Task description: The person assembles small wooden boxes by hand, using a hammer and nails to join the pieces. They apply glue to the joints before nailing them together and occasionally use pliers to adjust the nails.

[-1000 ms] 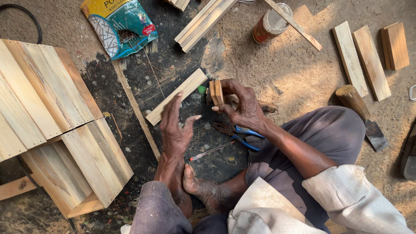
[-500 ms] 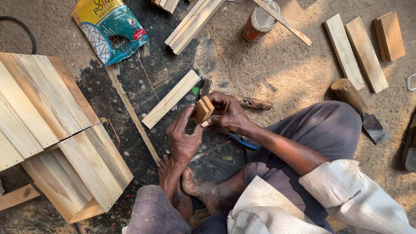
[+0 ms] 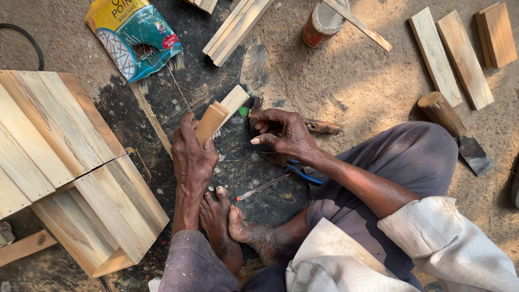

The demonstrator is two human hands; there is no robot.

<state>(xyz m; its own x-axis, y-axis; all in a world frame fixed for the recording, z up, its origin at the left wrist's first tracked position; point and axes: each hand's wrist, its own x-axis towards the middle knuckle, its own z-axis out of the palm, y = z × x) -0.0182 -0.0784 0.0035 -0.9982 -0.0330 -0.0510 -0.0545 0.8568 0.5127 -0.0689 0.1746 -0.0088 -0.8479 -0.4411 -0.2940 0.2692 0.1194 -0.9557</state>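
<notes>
Head cam: left hand [image 3: 192,157] is wrapped tight around a small tan wooden block [image 3: 211,122], standing it upright on the dark floor [image 3: 259,162]. Right hand [image 3: 284,132] curls loosely around the rusty-handled hammer [image 3: 319,126] just right, probably to grab it.

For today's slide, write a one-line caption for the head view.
Seated on the ground, left hand holds a small wood block; right hand grasps a hammer.

- Left hand [image 3: 190,154] grips a small wooden block [image 3: 211,122].
- Right hand [image 3: 284,135] rests on a hammer [image 3: 303,124].
- Wooden crate [image 3: 65,167] at left; nail bag [image 3: 134,38] far left.
</notes>
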